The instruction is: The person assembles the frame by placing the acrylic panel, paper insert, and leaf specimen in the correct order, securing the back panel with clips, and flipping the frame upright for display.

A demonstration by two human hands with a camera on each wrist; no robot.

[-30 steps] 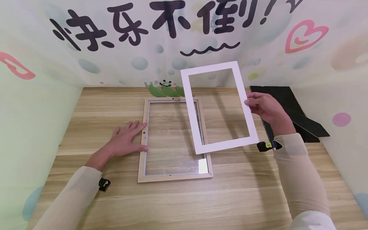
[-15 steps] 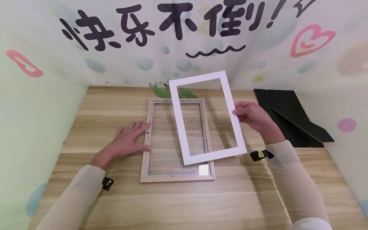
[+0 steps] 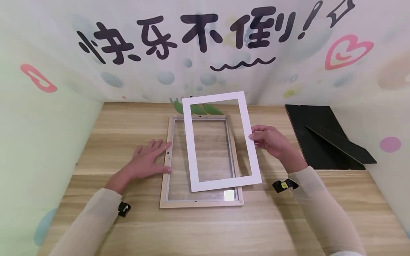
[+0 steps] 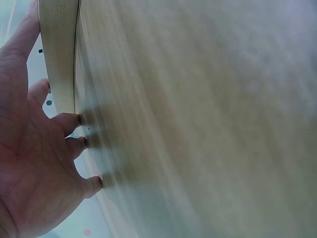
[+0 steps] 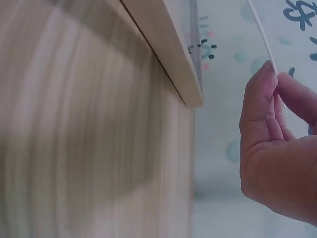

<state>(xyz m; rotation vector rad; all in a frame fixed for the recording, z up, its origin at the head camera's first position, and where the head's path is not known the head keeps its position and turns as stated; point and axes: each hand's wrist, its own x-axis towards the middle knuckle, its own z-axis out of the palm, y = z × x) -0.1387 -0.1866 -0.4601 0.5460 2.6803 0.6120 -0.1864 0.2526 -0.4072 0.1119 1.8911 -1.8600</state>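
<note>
A wooden frame (image 3: 164, 177) with a clear pane lies on the table. The left hand (image 3: 144, 161) spreads its fingers flat on the table, its thumb and index tip touching the frame's left side; in the left wrist view that hand (image 4: 37, 144) is beside the frame edge (image 4: 59, 54). The right hand (image 3: 272, 142) pinches a white rectangular mat (image 3: 253, 156) by its right edge, holding it tilted above the wooden frame's right part. In the right wrist view, the right hand (image 5: 277, 134) grips the thin mat edge (image 5: 262, 34) above the table, apart from the frame (image 5: 171, 49).
A black backing board (image 3: 315, 149) with its stand leg (image 3: 342, 144) lies at the table's back right. Green leaves (image 3: 213, 109) show at the back edge behind the frame. A printed cloth wall (image 3: 153, 85) stands behind the wooden table (image 3: 160, 231).
The right hand has brought the white mat left and lower, so it now overlaps more of the wooden frame. The left hand keeps its place at the frame's left side.
</note>
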